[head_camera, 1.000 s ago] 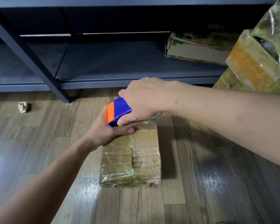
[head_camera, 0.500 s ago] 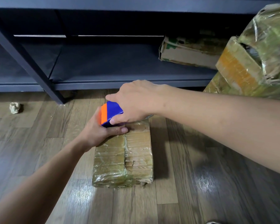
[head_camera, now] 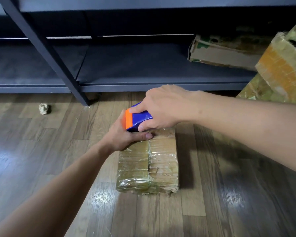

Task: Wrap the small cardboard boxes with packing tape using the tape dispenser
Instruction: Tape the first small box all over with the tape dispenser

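Note:
A small cardboard box (head_camera: 158, 165), covered in glossy clear tape, lies flat on the wooden floor. A blue and orange tape dispenser (head_camera: 136, 120) sits over the box's far left corner. My right hand (head_camera: 162, 108) grips the dispenser from above, fingers curled round its blue body. My left hand (head_camera: 126, 135) holds the box's far left corner, thumb lying across the top just under the dispenser. The dispenser's blade and tape roll are hidden by my hands.
A dark metal shelf unit (head_camera: 79, 86) stands just beyond the box, one leg close to my hands. A worn carton (head_camera: 219, 53) lies on its low shelf. Taped boxes (head_camera: 280, 69) are stacked at the right. A crumpled wad (head_camera: 44, 108) lies on the floor at the left.
My hands, the dispenser and the box keep the same pose against each other. The view has swung, so the scene has slid sideways in the frame.

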### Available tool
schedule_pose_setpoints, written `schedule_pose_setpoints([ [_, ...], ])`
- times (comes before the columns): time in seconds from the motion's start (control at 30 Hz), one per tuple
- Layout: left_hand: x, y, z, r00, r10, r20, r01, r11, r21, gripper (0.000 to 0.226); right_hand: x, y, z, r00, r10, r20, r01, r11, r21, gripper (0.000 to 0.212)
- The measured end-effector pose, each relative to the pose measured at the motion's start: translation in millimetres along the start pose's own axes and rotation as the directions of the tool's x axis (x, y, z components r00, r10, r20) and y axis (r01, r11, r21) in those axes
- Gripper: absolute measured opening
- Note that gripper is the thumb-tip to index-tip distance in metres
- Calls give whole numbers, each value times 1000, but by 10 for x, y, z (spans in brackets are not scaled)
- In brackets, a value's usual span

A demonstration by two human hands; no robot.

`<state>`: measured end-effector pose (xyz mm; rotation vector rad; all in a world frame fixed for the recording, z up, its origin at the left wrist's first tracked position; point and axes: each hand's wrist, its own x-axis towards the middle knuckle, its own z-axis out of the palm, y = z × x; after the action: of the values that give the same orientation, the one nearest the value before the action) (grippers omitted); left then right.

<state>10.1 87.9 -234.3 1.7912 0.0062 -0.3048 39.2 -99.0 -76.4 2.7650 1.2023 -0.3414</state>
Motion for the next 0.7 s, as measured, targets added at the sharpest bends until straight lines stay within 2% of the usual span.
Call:
schedule_pose_setpoints([
  [0.37,34,-91,-22,1000,1,10,-1,1000,-12,97,29,-21,26,999,26,32,-27,1000,3,61],
  [0.7,-11,-41,-26,1000,8,11,-8,998,57,94,-2,-26,12,1000,13,23,-13,1000,-21,59],
])
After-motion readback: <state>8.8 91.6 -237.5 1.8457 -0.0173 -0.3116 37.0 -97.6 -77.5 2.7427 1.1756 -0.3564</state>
